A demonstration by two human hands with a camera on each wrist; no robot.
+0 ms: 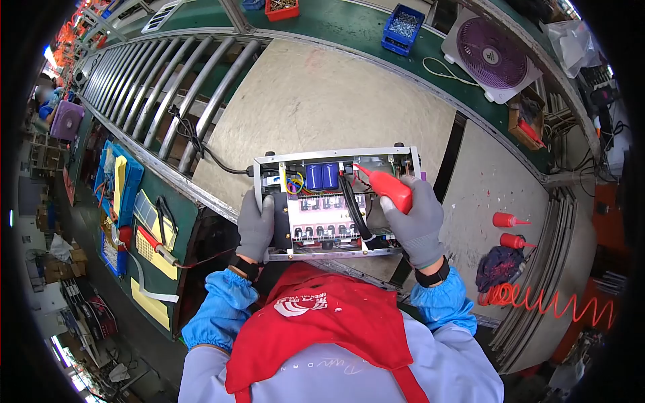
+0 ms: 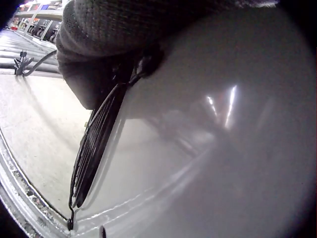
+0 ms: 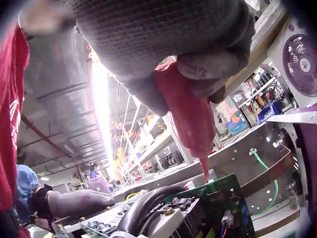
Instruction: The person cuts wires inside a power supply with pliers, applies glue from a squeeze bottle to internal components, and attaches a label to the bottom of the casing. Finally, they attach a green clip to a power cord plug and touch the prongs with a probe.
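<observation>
Worn, pale boards (image 1: 336, 94) stretch beyond both hands in the head view, with a line of silver metal rollers (image 1: 168, 87) past the left hand (image 1: 257, 227). An open, silver metal case (image 1: 336, 153) packed with electronics sits between the grey-gloved hands. The left hand grips its left side, thumb at the rim. The right hand (image 1: 420, 225) curls round a red plastic squeeze bottle (image 1: 393, 191), its nozzle over the case's far side, near two blue cylindrical components (image 1: 322, 176). Two more red bottles (image 1: 504, 219) lie to the right of the right hand.

In the left wrist view, the grey knitted glove fills the top, above a black slatted grille (image 2: 101, 144) and a pale, glossy surface (image 2: 198, 173); its fingertips cannot be made out.

In the right wrist view, gloved fingers wrap the red bottle, which tilts nozzle-down at the edge of a green circuit board (image 3: 225, 193), beside a thick black cable (image 3: 141, 206).
</observation>
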